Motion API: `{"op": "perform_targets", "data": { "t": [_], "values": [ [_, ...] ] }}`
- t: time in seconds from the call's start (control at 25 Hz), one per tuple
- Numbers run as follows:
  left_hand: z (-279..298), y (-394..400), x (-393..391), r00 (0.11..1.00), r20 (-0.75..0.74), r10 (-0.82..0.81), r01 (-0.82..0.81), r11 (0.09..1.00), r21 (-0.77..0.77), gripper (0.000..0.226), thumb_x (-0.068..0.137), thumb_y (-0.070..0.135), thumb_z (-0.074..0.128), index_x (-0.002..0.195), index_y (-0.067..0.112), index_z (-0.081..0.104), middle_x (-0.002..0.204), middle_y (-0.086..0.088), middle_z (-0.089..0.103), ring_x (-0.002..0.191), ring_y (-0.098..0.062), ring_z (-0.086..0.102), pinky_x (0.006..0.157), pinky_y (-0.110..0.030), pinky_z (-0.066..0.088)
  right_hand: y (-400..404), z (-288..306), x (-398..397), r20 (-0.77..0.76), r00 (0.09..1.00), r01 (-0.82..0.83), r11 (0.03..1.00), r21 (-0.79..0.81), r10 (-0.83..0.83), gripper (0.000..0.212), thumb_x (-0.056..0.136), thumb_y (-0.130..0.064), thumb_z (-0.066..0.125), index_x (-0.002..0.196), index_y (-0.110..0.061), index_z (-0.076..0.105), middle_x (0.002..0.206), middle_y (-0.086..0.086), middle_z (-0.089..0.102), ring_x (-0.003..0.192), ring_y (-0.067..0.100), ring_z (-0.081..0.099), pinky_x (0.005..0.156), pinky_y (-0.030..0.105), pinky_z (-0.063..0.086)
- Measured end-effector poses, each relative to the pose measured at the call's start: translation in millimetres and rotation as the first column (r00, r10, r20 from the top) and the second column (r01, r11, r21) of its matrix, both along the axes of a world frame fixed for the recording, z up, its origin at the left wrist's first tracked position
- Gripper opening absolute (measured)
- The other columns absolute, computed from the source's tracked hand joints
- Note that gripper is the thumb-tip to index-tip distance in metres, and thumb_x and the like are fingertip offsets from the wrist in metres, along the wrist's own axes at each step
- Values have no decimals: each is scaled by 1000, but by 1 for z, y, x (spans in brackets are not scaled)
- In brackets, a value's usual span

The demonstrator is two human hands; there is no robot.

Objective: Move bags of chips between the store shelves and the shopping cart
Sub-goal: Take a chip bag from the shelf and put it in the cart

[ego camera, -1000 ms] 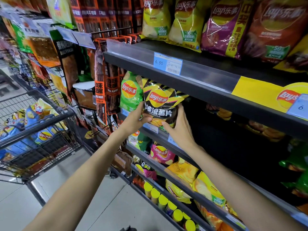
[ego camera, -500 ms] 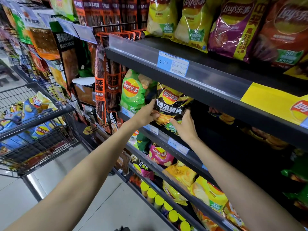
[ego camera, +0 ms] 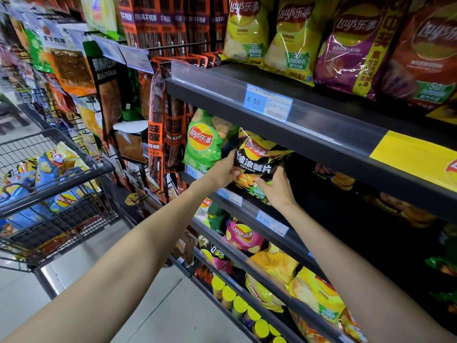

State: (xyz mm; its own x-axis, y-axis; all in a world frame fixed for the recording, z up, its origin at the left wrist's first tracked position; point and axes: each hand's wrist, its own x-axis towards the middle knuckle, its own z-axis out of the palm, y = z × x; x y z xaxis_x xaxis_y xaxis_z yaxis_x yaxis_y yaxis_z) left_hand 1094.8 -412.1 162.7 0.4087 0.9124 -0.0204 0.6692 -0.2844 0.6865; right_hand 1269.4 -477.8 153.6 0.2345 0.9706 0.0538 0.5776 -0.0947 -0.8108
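Note:
A black and yellow chips bag [ego camera: 259, 157] stands upright on the second shelf [ego camera: 247, 211], just under the upper shelf's front edge. My left hand [ego camera: 223, 170] grips its left side, thumb on the front. My right hand [ego camera: 277, 185] holds its lower right corner with fingers curled on the bag. A green chips bag [ego camera: 204, 142] stands right beside it on the left. The shopping cart [ego camera: 61, 174] at the left holds several blue and yellow chips bags [ego camera: 47, 169].
The top shelf [ego camera: 321, 120] carries yellow, purple and red chips bags. Lower shelves hold pink and yellow bags and yellow-lidded cans [ego camera: 237, 303]. Hanging snack packs [ego camera: 158, 134] fill the rack between cart and shelves. The shelf space to the right of my hands is dark.
Both hands have pushed the black and yellow bag deeper into the second shelf, its top now tucked under the upper shelf's edge. The view has shifted slightly toward the shelf.

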Motion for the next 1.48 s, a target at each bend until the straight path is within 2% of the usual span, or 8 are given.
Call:
{"op": "perform_targets", "data": {
  "t": [0.2, 0.32, 0.48, 0.64, 0.8, 0.92, 1.24, 1.48],
  "values": [
    [-7, -9, -18, 1000, 25, -7, 6, 998, 68, 64, 100, 8, 51, 155, 11, 17, 123, -17, 63, 112, -31, 60, 89, -30, 43, -11, 2, -17, -34, 999, 4, 999, 35, -3, 61, 95, -43, 57, 143, -14, 33, 145, 7, 46, 130, 27, 46, 106, 38, 38],
    [-5, -11, -33, 999, -31, -23, 26, 995, 101, 61, 101, 13, 50, 155, 12, 21, 129, -21, 60, 115, -37, 58, 93, -38, 46, -10, 4, -22, -31, 997, 70, 996, -49, -72, 71, 94, -48, 57, 150, -15, 28, 149, 9, 43, 135, 30, 42, 112, 44, 34],
    [0, -24, -75, 974, -192, -118, 143, 982, 124, 61, 100, 18, 53, 155, 13, 26, 149, -18, 44, 135, -35, 43, 108, -44, 39, -28, 9, -36, -21, 974, 223, 972, -71, -225, 73, 91, -37, 66, 146, -5, 30, 143, 17, 44, 131, 34, 45, 107, 42, 38],
    [-6, -62, -139, 908, -395, -141, 234, 952, 197, 54, 97, 18, 53, 149, 18, 37, 137, -15, 52, 119, -37, 55, 89, -48, 51, -71, 1, -80, 85, 911, 389, 910, 142, -403, 44, 91, -19, 67, 124, -5, 42, 127, 16, 45, 117, 34, 50, 93, 40, 40],
    [-9, -111, -224, 849, -526, -48, 221, 937, 271, 47, 97, 18, 51, 143, 21, 41, 127, -9, 54, 114, -34, 55, 70, -41, 49, -96, -11, -174, 302, 951, 39, 993, 108, -71, 21, 95, -21, 60, 113, -18, 48, 112, 3, 50, 104, 24, 54, 86, 41, 46],
    [2, -138, -296, 842, -529, 106, 120, 919, 376, 42, 95, 18, 51, 136, 19, 47, 123, -7, 57, 114, -32, 55, 68, -39, 44, -88, -6, -263, 367, 916, -219, 968, 122, 161, 15, 96, -23, 58, 108, -25, 50, 105, -5, 50, 98, 19, 54, 81, 41, 47],
    [9, -194, -530, 769, -415, 486, -305, 850, 430, 44, 94, 22, 54, 138, 21, 49, 125, -5, 57, 118, -30, 54, 84, -45, 52, -60, -1, -519, 476, 668, -702, 697, 147, 572, 15, 93, -21, 60, 107, -17, 56, 101, 4, 58, 101, 29, 52, 87, 41, 41],
    [-3, -220, -685, 573, -414, 708, -583, 707, 401, 43, 96, 23, 54, 138, 24, 50, 129, 0, 59, 119, -27, 54, 84, -38, 48, -36, -12, -697, 435, 452, -882, 463, 88, 779, 16, 97, -23, 56, 112, -18, 56, 111, 2, 58, 108, 23, 52, 86, 41, 46]
  ]
}}
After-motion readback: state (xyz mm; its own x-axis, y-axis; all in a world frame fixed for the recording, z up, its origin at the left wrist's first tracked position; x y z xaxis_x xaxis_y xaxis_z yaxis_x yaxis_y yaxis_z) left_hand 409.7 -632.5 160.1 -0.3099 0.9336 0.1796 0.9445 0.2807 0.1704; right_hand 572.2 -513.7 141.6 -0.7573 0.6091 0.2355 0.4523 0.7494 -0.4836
